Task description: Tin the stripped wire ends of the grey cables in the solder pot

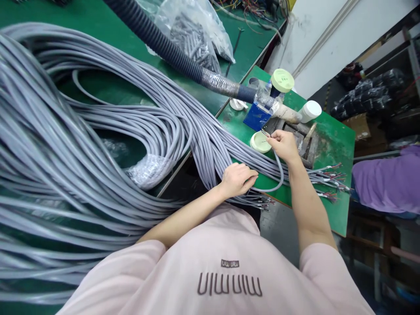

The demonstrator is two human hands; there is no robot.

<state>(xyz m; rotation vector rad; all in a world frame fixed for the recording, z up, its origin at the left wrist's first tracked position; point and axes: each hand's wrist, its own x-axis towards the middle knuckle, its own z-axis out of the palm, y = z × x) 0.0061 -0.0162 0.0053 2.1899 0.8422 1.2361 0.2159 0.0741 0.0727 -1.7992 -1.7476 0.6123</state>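
Note:
My right hand (285, 145) pinches the end of a grey cable (281, 168), its thin wires pointing left. Those wire tips are over a small round tub (260, 142) with pale contents; whether they touch these I cannot tell. From there the cable bends down in a loop and runs back to my left hand (239, 179), whose fingers are curled around it, partly hidden. Under and beside both hands lies a thick bundle of grey cables (210, 148). Their stripped ends with coloured wires (331, 177) fan out at the right.
A ribbed black hose (157, 37) ends in a pale nozzle (288, 114) above a metal tray (310, 146). Near it stand a blue box (257, 116), a yellow-green lid (282, 80) and a white jar (310, 111). A clear bag (193, 35) lies behind. Someone in purple (389, 181) is at right.

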